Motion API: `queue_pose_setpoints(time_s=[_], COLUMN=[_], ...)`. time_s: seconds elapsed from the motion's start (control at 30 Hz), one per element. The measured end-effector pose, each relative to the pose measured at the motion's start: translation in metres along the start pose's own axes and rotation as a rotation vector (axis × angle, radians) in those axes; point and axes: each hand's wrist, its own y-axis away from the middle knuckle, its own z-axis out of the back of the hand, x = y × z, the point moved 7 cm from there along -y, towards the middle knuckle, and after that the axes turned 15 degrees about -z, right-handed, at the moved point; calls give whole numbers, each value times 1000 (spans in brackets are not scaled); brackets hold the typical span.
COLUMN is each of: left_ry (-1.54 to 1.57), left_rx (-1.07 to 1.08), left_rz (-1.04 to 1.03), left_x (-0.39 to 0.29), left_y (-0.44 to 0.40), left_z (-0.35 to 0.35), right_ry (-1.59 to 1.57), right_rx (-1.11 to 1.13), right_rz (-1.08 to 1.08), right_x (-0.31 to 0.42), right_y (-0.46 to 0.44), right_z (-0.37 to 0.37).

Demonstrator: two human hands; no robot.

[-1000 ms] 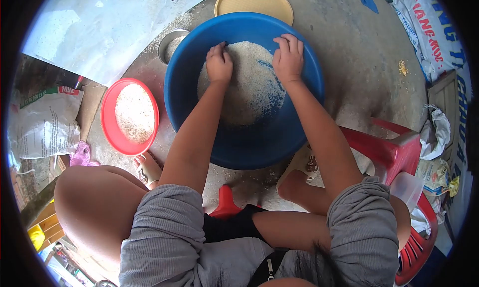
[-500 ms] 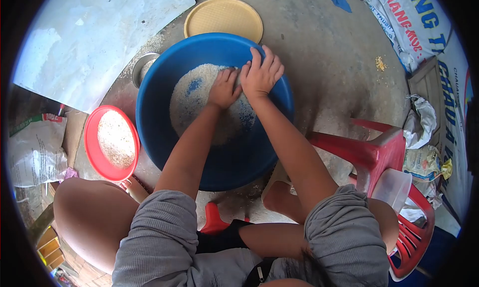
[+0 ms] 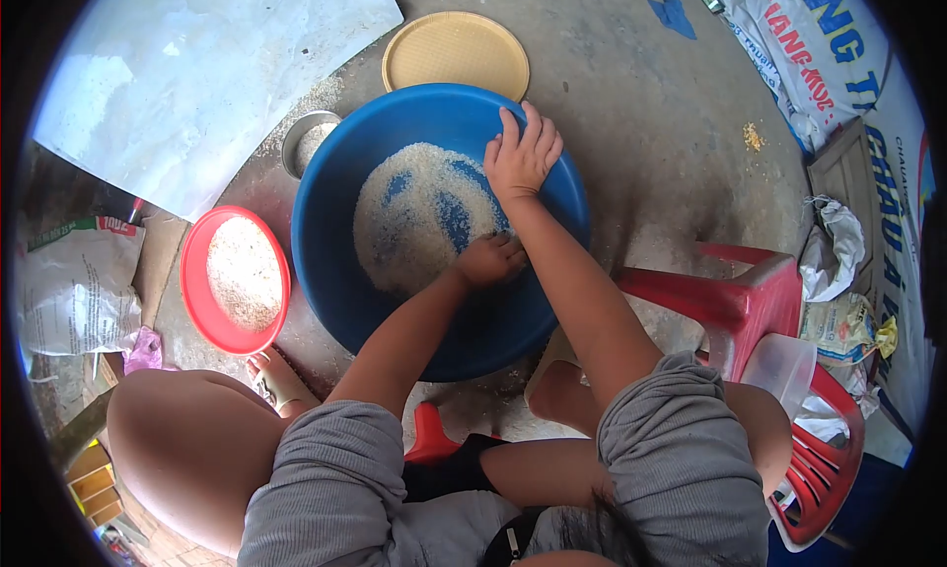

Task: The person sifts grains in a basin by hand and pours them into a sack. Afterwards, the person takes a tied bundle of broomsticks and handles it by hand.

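A wide blue plastic basin (image 3: 335, 306) stands on the floor in front of me, with white rice grains (image 3: 395, 232) spread over its bottom. Curved streaks of bare blue show through the grains. Low on the right side of the basin, my left hand (image 3: 488, 259) has its fingers curled in and pointing right; their tips and anything inside them are hidden. My right hand (image 3: 523, 158) is open against the basin's upper right wall, fingers spread with their tips near the rim.
A red basin (image 3: 189, 291) with pale grain and a small metal bowl (image 3: 293, 153) are at left. Behind lies a round yellow tray (image 3: 459, 54). A whitish board (image 3: 217, 64) covers the upper left. Red plastic stool (image 3: 750, 291) at right; printed sacks (image 3: 834, 64) beyond it.
My left hand has swept from the middle of the rice toward me and right, and its fingers have curled. Bare streaks have opened in the grains. My right hand stays by the rim.
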Motion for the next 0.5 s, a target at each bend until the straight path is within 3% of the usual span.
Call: queue_pose_setpoints(time_s=[0.13,0.2,0.23,0.3,0.43,0.5], left_ry=[44,41,31,141,295,612], left_rx=[36,10,8,-265,-391,-520], left_rz=[58,487,487,808,943,952], left_x=[11,43,46,67,78,80], left_y=[15,35,38,59,58,55], left_z=[12,20,27,57,108,115], right_ry=[6,39,32,71,73,164], right_rx=[27,102,95,155,202,332], right_rz=[17,15,17,20,-13,-40], right_x=[0,1,1,2,10,12], right_y=[3,5,6,8,8,10], right_z=[5,5,8,9,24,25])
